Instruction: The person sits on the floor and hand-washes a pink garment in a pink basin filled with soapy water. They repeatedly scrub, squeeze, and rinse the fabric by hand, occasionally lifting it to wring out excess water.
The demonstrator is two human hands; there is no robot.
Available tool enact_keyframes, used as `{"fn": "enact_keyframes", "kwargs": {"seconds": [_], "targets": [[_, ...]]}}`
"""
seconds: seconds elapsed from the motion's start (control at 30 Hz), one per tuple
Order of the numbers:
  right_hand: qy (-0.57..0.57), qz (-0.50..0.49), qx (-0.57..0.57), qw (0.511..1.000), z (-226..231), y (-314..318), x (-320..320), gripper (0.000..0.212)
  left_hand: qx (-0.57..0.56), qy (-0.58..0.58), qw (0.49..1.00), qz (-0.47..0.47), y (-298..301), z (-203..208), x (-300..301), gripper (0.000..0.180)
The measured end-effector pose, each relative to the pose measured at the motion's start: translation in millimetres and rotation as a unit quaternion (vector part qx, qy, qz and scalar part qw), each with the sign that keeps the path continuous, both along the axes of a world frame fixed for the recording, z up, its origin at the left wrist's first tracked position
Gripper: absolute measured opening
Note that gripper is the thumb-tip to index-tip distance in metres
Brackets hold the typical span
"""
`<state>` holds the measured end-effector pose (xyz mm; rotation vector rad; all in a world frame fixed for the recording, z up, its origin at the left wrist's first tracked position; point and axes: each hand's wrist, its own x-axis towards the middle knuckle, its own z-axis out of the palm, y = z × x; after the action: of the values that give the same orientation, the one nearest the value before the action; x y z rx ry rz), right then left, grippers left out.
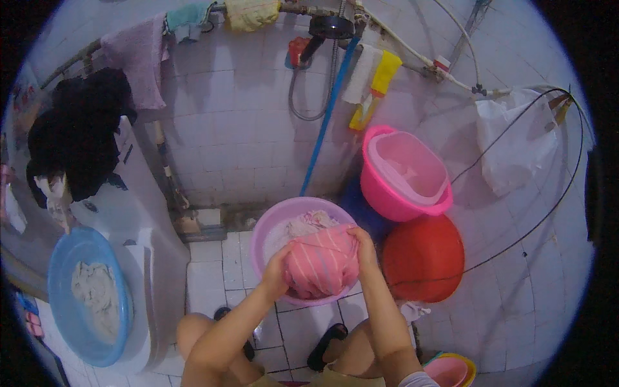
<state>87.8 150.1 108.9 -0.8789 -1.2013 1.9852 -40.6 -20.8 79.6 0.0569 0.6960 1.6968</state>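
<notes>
Left hand [276, 275] gripping striped cloth [322, 263] at 9 o'clock, right hand [365, 246] at 2; I'm holding it over pink basin [264, 226], toward 5 o'clock. Probably hand-washing; next likely needing firm squeeze.

Pale tiled walls [235, 132] are rising ahead and at right, a pipe [298, 9] is running high along the far one, dark-jointed white floor tiles [206, 271] are spreading below, and dim bluish light is falling on a white washing machine [166, 261]
</notes>
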Motion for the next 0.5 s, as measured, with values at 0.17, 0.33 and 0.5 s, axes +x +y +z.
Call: {"fn": "enact_keyframes", "kwargs": {"seconds": [0.17, 0.33, 0.5], "targets": [[-0.002, -0.014, -0.029, 0.999, -3, 5, -1, 0.018, 0.05, 0.024, 0.998, -0.001, 1, -5, 4, 0.053], [0.021, 0.01, -0.085, 0.996, -11, 13, 5, 0.023, 0.05, 0.131, 0.989, 0.051, -1, 5, 10, 0.046], [0.046, 0.038, -0.185, 0.981, -11, 14, 8, 0.029, 0.008, 0.19, 0.98, 0.067, -3, 8, 16, 0.046]]}}
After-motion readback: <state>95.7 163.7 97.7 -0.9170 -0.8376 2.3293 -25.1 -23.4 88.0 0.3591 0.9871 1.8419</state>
